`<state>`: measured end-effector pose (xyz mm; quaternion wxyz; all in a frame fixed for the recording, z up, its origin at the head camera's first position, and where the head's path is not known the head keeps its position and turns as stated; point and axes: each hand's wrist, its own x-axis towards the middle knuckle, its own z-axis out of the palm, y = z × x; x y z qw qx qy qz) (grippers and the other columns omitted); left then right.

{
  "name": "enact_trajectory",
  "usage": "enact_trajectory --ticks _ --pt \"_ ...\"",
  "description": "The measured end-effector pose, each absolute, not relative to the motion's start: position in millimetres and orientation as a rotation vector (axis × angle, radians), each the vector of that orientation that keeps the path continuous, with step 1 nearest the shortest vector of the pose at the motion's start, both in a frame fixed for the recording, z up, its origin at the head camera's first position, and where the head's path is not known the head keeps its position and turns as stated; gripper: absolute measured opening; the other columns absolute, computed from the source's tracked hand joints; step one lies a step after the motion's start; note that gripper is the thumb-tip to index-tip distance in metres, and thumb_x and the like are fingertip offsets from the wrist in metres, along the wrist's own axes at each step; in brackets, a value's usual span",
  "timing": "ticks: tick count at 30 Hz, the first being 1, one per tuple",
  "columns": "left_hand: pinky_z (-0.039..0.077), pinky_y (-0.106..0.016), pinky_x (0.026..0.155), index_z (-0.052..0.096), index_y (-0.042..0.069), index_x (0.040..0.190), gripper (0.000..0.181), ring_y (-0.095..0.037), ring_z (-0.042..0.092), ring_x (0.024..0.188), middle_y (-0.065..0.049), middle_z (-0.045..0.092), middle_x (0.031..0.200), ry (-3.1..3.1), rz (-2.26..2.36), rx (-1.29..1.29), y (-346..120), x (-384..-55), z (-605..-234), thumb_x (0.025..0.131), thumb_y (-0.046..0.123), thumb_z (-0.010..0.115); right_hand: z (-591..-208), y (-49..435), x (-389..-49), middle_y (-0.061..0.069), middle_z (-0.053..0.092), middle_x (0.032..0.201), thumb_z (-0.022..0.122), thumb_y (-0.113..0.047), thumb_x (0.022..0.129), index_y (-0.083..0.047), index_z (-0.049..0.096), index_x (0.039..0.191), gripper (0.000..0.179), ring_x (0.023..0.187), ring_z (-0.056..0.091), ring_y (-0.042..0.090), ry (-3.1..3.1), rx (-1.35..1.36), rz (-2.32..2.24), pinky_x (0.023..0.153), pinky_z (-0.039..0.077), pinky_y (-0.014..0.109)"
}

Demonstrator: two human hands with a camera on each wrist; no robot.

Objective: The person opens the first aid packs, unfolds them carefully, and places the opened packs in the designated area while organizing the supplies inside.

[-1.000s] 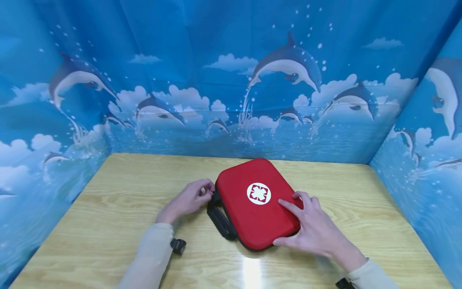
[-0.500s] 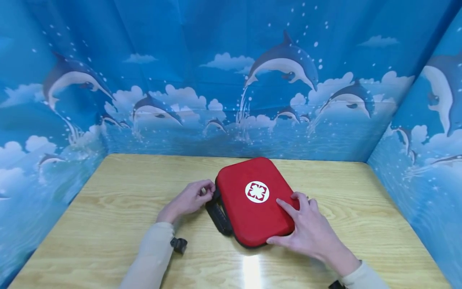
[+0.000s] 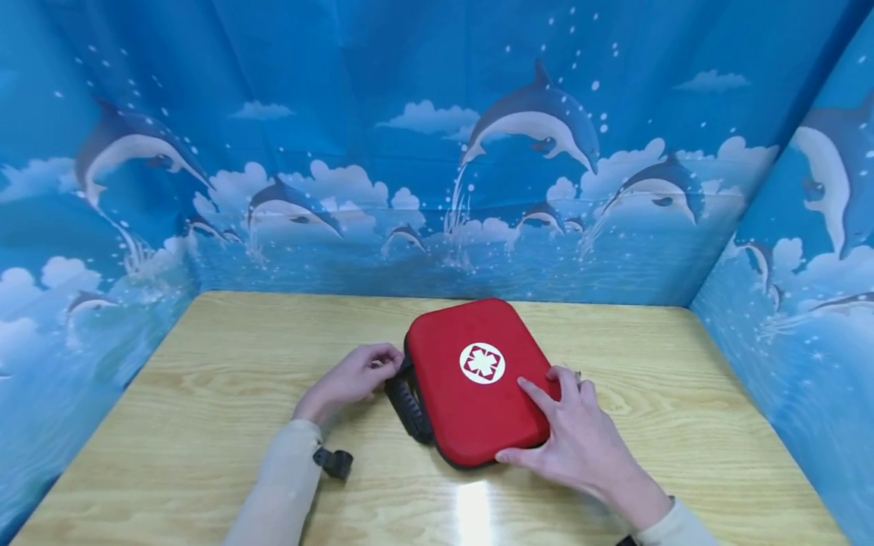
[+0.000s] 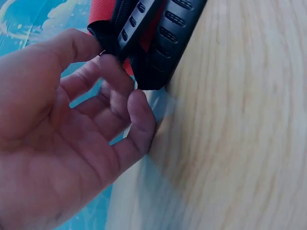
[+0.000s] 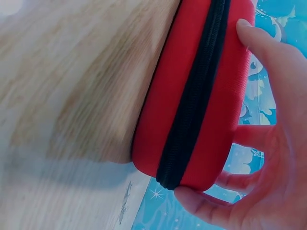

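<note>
One round emblem [image 3: 482,363] (a white cross) marked the red case [image 3: 471,413]; left hand [image 3: 351,379] pinched its black edge [image 4: 103,37], right hand [image 3: 580,441] gripped its corner [image 3: 529,426].

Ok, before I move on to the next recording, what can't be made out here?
- Inside of the red first-aid case, head view: hidden by its shell.
- Whatever the left hand may pinch, left wrist view: covered by its own fingertips.
- Upper ends of the black handles, left wrist view: cut off by the top edge.
- Rest of the zipper, right wrist view: cut off by the top edge.
</note>
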<state>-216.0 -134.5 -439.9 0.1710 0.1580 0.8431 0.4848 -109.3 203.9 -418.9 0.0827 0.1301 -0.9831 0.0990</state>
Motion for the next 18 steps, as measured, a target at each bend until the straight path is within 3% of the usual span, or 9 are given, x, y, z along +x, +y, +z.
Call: enact_trajectory --ticks 7,12,18 --pt "0.043 -0.025 0.057 0.067 0.0 0.11 0.018 -0.015 0.053 0.069 -0.004 0.06 0.086 2.358 1.453 0.321 -134.4 -218.6 -440.0 0.1 0.009 0.056 -420.4 202.6 -109.5 0.014 0.05 0.134 0.081 -0.077 0.06 -0.018 0.062 0.142 0.103 0.11 0.052 0.036 -2.93 0.386 0.284 0.062 0.055 0.036" --pt "0.048 -0.024 0.061 0.068 -0.003 0.112 0.021 -0.013 0.054 0.072 -0.004 0.061 0.085 2.318 1.545 0.239 -132.0 -219.2 -438.9 0.1 0.01 0.056 -421.6 203.0 -109.0 0.015 0.05 0.134 0.081 -0.077 0.06 -0.018 0.062 0.141 0.103 0.108 0.053 0.036 -2.914 0.397 0.268 0.061 0.054 0.034" --pt "0.059 -0.022 0.074 0.061 -0.013 0.121 0.027 -0.009 0.062 0.079 -0.011 0.067 0.103 2.142 1.709 0.137 -129.2 -217.9 -439.3 0.102 0.004 0.053 -422.6 203.2 -108.6 0.015 0.05 0.134 0.081 -0.077 0.06 -0.017 0.062 0.142 0.103 0.108 0.053 0.036 -2.901 0.411 0.261 0.061 0.054 0.034"
